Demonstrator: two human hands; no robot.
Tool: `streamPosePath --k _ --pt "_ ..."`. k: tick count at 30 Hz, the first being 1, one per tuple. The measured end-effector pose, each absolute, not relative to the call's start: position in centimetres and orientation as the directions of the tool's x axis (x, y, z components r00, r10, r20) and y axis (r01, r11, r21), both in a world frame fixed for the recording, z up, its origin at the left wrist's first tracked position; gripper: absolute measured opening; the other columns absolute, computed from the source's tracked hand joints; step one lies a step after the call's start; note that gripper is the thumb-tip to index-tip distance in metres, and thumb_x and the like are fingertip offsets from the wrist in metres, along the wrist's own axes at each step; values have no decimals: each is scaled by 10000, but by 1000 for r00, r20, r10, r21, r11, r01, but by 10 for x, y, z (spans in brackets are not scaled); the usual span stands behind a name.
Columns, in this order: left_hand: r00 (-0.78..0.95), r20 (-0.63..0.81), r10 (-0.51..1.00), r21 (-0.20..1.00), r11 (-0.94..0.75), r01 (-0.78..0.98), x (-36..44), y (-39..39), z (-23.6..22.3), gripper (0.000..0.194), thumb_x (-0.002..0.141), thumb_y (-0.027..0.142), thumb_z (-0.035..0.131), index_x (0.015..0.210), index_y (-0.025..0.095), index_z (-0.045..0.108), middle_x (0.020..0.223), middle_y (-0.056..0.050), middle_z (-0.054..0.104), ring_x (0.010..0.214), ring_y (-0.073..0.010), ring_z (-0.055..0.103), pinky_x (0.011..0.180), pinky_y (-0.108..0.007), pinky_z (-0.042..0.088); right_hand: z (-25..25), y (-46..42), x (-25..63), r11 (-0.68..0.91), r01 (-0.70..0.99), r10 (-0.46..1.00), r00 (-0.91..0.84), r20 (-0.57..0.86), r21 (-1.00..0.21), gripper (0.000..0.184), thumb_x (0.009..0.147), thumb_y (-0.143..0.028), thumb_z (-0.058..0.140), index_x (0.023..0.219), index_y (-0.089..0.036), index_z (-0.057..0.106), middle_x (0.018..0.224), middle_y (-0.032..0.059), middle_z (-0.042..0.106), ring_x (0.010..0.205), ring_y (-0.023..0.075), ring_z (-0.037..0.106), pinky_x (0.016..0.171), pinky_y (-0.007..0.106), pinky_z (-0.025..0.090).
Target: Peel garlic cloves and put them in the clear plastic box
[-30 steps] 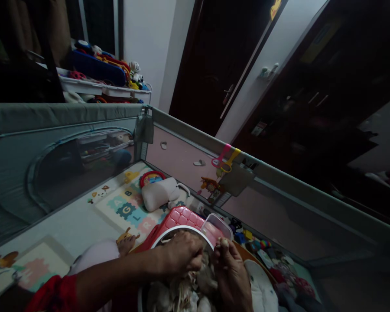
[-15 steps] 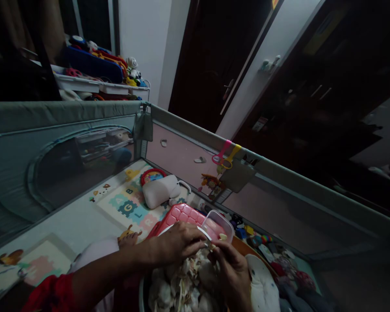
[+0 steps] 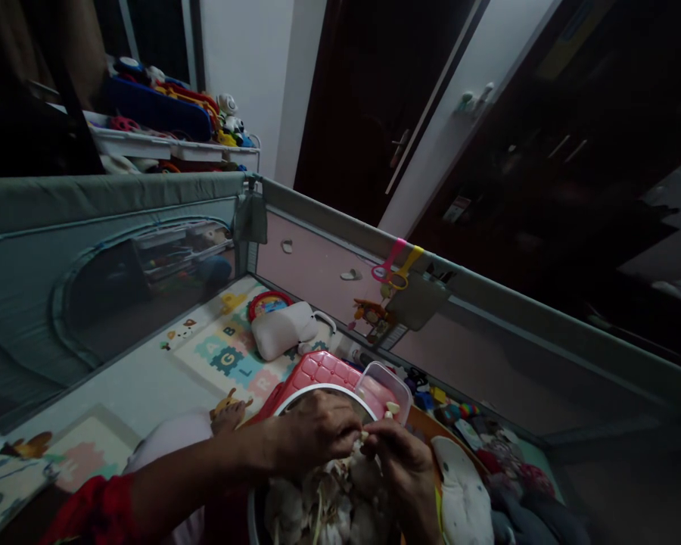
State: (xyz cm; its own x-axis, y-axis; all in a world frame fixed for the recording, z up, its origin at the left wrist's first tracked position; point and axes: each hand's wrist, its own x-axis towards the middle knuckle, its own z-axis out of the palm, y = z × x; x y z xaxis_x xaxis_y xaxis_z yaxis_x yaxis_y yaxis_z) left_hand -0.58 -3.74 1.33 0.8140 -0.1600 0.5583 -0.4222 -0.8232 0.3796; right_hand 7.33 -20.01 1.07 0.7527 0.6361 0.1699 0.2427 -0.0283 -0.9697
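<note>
Over a round pot (image 3: 284,405) with a pale rim, my two hands meet at the fingertips. The pot holds several garlic bulbs (image 3: 287,507) and loose papery skins. My left hand (image 3: 318,428) reaches across from the left, fingers pinched at a small garlic clove (image 3: 364,436). My right hand (image 3: 402,465) pinches the same clove from the right with thumb and forefinger. Just beyond my right hand stands a clear plastic box (image 3: 400,390) with a few peeled cloves (image 3: 392,408) in it. Part of the clove is hidden by my fingers.
Behind the pot lies a red quilted-looking lid or case (image 3: 318,369). A white bottle-shaped thing (image 3: 281,331) rests on the alphabet play mat (image 3: 193,378). Toys (image 3: 431,397) line the right side. A mesh playpen wall (image 3: 329,253) encloses the area.
My hands have shifted slightly, and the pale clove between my fingertips now shows more clearly. More of the pot's far rim is visible, as is a second clove in the box.
</note>
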Motion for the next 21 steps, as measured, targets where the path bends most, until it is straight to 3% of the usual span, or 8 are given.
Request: streamPosePath --k 6,10,16,21 --pt "717 696 -36 384 -825 -415 -1 -45 7 167 861 141 434 767 161 570 659 -10 649 602 -123 610 591 -208 452 5 -198 72 8 133 597 794 111 -991 66 704 -261 696 732 -209 724 561 -9 649 518 127 571 517 208 468" --pt "678 734 -36 309 -871 -381 -1 -50 5 216 899 140 374 746 163 525 664 -20 619 623 -141 599 597 -236 450 8 -195 70 29 51 563 824 59 -998 194 647 -264 751 828 -207 711 704 12 702 610 152 617 583 234 499" --pt "686 725 -54 310 -865 -395 -1 -49 6 177 896 134 385 782 164 517 689 -21 613 649 -141 600 620 -235 464 12 -195 72 12 -54 594 804 -36 -998 237 618 -300 793 799 -182 697 707 21 695 663 170 622 619 256 499" --pt "743 668 38 354 -894 -273 0 -40 6 146 853 85 420 779 171 512 704 -17 611 668 -149 607 630 -234 475 10 -199 76 74 -214 676 729 -108 -974 314 613 -292 814 891 -198 704 733 15 693 650 139 604 610 231 477"
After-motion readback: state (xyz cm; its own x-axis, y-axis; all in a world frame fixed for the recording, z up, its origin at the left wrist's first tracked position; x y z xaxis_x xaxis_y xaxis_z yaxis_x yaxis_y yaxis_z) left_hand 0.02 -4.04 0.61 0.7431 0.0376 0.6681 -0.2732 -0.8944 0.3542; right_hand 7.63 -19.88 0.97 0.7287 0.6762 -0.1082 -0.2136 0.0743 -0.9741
